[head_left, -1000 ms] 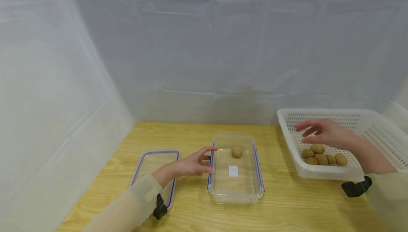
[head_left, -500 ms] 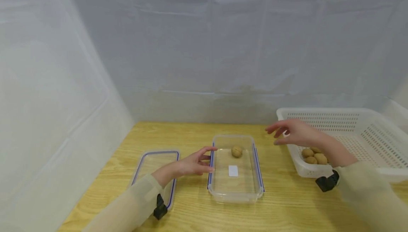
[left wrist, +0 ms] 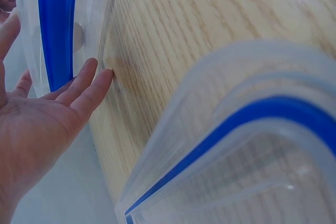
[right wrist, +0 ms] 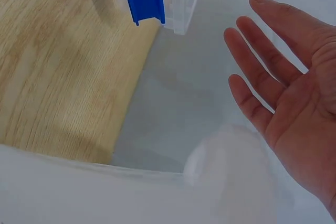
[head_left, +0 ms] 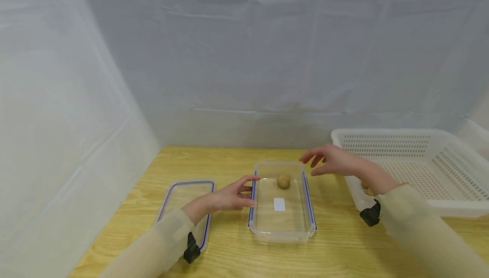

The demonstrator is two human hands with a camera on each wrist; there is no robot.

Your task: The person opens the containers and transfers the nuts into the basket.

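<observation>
In the head view a clear plastic food container (head_left: 280, 223) with blue side clips stands in the middle of the wooden table. A single walnut (head_left: 283, 181) lies inside it, toward the back, with a small white rectangle (head_left: 279, 204) nearer the front. My left hand (head_left: 234, 195) is at the container's left wall, its fingertips right at the rim and blue clip (left wrist: 56, 24). Past the container's back right corner, my right hand (head_left: 336, 160) hovers with fingers loosely bent; in the right wrist view nothing lies in its palm.
A clear lid (head_left: 187, 197) with a blue seal lies left of the container, partly under my left forearm. At the right stands a white slotted basket (head_left: 389, 132); my right forearm hides most of its walnuts (head_left: 368, 191). White sheeting (head_left: 244, 78) rises behind the table (head_left: 229, 252).
My right hand has moved left from over the basket to near the container's right side, its forearm now covering the basket's walnuts. My left hand and the container have stayed put.
</observation>
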